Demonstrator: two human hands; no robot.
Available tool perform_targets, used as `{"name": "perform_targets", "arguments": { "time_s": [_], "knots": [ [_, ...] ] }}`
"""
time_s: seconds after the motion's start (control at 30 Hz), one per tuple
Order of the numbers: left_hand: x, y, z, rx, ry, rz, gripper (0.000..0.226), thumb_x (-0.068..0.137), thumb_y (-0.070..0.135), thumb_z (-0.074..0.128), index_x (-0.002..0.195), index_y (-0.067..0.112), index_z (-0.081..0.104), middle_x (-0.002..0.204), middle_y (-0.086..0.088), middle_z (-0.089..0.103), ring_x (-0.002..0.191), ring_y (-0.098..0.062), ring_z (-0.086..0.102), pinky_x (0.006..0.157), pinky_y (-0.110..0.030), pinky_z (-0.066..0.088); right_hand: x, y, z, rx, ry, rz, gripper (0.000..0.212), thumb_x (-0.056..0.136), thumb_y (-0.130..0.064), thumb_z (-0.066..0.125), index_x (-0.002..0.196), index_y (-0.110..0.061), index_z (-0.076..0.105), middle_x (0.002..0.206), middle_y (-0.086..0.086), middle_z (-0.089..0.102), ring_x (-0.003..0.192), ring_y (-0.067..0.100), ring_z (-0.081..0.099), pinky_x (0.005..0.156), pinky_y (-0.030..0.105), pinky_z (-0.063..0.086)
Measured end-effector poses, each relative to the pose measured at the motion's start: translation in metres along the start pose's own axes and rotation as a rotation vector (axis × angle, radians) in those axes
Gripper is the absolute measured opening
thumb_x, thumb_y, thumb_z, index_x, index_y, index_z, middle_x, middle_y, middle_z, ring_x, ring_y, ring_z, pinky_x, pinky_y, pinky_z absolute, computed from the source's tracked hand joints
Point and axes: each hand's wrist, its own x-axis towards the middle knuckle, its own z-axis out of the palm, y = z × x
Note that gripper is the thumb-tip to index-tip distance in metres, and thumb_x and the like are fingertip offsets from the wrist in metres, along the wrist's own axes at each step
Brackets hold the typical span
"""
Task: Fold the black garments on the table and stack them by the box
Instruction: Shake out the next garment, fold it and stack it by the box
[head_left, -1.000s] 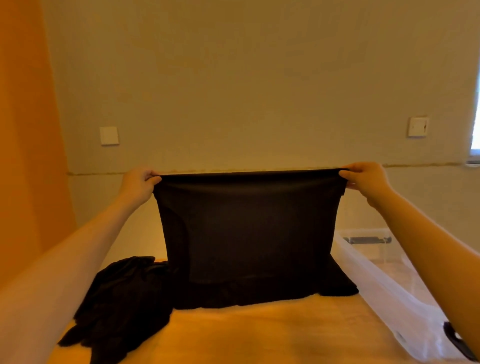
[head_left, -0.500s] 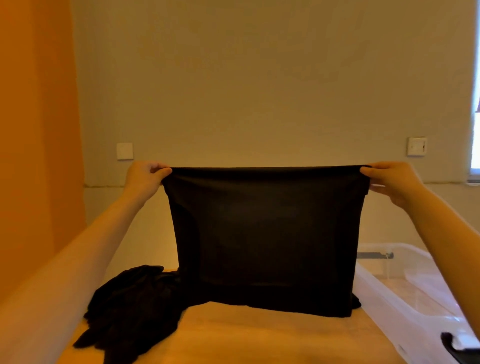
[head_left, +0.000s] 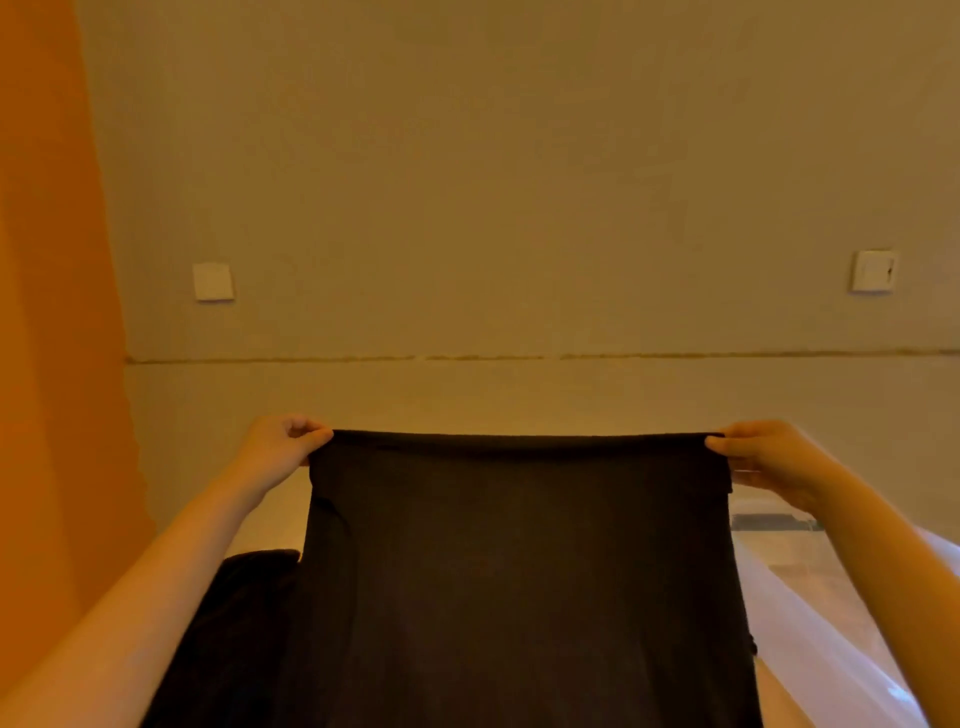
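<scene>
Both hands' fingers (head_left: 719, 442) pinch the black garment's (head_left: 519, 571) top corners (stretched taut).

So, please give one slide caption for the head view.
Both hands, left hand and right hand, pinch a black garment stretched beside a clear box.

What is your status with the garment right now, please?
Both hands, left and right, pinch black garment taut by top corners. Unfolded pile waits left. Nothing obstructing.

black garment (head_left: 519, 571): held up flat, top edge taut, hanging down | second black garment (head_left: 244, 613): crumpled heap, lower left, partly hidden | clear box (head_left: 841, 623): right, just beside hanging garment
</scene>
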Motion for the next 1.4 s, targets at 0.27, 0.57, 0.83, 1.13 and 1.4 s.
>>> {"name": "perform_targets", "arguments": {
  "time_s": [0.27,0.57,0.83,1.13,1.4],
  "knots": [
    [0.054,-0.129,0.092,0.28,-0.082,-0.276,0.02,0.095,0.011,0.053,0.109,0.002,0.063,0.106,-0.013,0.064,0.096,-0.027,0.06,0.082,-0.034,0.046,0.101,0.112,0.099,-0.414,-0.017,0.206,0.021,0.089,-0.012,0.059,0.108,-0.004,0.064,0.107,0.013,0.064,0.095,0.024,0.06,0.088,0.036,0.048],
    [0.009,-0.159,0.194,0.774,-0.481,0.081,0.056,0.099,0.043,0.035,0.15,0.021,0.02,0.157,0.0,0.015,0.145,-0.018,0.011,0.117,-0.035,0.012,0.069,0.164,0.182,-0.951,-0.36,-0.09,0.051,0.098,-0.035,0.039,0.146,-0.019,0.027,0.152,-0.001,0.028,0.139,0.015,0.026,0.115,0.034,0.019],
    [0.003,-0.184,0.213,0.905,-0.637,0.051,0.06,0.098,0.053,0.017,0.151,0.029,0.001,0.159,0.001,-0.006,0.146,-0.019,-0.008,0.117,-0.04,-0.001,0.05,0.205,0.177,-1.12,-0.381,0.015,0.062,0.097,-0.049,0.024,0.149,-0.019,0.005,0.157,-0.002,0.0,0.144,0.013,-0.002,0.116,0.033,0.003],
    [-0.006,-0.177,0.208,0.884,-0.719,0.118,0.06,0.098,0.053,0.019,0.151,0.031,0.001,0.159,0.003,-0.005,0.145,-0.017,-0.01,0.117,-0.041,-0.003,0.009,0.202,0.167,-1.118,-0.341,0.061,0.065,0.096,-0.052,0.021,0.149,-0.018,0.002,0.157,0.0,-0.002,0.144,0.014,-0.005,0.116,0.032,0.003],
    [-0.082,-0.145,0.192,0.836,-0.676,0.158,0.062,0.098,0.052,0.021,0.15,0.028,-0.002,0.158,0.005,-0.01,0.145,-0.015,-0.013,0.116,-0.038,-0.006,-0.054,0.173,0.165,-0.979,-0.527,-0.041,0.085,0.076,-0.07,0.01,0.147,-0.025,-0.005,0.149,-0.015,-0.013,0.138,0.006,-0.016,0.114,0.03,-0.004]
  ]
}}
